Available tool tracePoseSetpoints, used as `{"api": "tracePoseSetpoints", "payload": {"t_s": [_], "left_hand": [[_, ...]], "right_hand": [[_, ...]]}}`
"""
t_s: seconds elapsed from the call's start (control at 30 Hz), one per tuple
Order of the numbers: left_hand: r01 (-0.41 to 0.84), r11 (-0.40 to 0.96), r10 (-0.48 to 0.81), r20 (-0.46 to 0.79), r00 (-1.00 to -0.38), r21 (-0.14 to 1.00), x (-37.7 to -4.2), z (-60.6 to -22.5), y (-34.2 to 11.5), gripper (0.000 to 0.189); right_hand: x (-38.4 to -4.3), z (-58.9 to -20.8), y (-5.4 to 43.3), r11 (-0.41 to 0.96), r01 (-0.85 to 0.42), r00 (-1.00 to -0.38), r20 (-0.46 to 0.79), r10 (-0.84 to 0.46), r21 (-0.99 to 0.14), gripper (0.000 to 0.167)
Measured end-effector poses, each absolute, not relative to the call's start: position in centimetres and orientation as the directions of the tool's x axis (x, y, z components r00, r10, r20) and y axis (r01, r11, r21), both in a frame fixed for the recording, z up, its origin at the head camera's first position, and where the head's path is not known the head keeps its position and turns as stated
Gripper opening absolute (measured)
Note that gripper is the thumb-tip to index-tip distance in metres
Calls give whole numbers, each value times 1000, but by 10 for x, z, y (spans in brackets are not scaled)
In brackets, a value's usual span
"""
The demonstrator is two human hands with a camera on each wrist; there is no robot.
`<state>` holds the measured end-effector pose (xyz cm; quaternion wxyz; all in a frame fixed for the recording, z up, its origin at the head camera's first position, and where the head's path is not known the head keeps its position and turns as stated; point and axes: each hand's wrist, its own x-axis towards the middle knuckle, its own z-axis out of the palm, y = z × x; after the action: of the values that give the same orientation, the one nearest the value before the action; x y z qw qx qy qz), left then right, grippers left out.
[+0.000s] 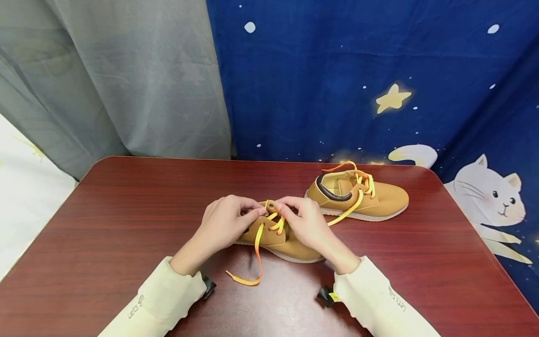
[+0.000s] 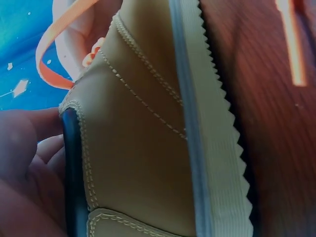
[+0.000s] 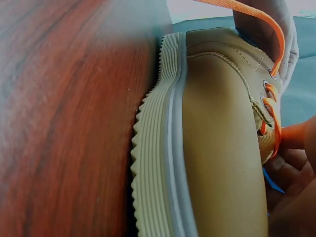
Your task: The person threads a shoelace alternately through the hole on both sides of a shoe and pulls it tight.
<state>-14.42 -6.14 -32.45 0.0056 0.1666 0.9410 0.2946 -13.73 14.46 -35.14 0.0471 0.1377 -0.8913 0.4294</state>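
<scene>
A tan lace-up shoe [image 1: 300,249] stands on the table, toe to the right, between both hands. Its yellow-orange shoelace [image 1: 258,250] runs through the near eyelets, and one loose end lies on the table in front. My left hand [image 1: 227,219] pinches the shoelace between thumb and forefinger above the shoe's opening, though the fingertips partly cover it. My right hand [image 1: 306,221] grips the far eyelet flap [image 1: 271,205] beside an eyelet. In the right wrist view, orange lacing [image 3: 270,106] crosses the shoe's front. The left wrist view shows the shoe's side [image 2: 133,133] and dark collar [image 2: 74,168].
A second tan shoe [image 1: 389,196] stands behind at the right, toe to the right, with its own yellow lace [image 1: 353,206] hanging loose. The reddish-brown table [image 1: 147,201] ends at a grey curtain [image 1: 160,84] and a blue patterned curtain [image 1: 320,84].
</scene>
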Motion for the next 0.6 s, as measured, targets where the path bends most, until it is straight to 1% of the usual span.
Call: {"api": "tracePoseSetpoints", "payload": {"t_s": [0.27, 0.6], "left_hand": [[376, 763, 403, 68, -913, 525, -148, -323, -63, 11], [363, 788, 398, 39, -917, 497, -148, -319, -61, 11]], "right_hand": [[-139, -353, 143, 567, -241, -969, 161, -189, -787, 20], [-139, -353, 143, 546, -235, -969, 148, -198, -804, 22]]}}
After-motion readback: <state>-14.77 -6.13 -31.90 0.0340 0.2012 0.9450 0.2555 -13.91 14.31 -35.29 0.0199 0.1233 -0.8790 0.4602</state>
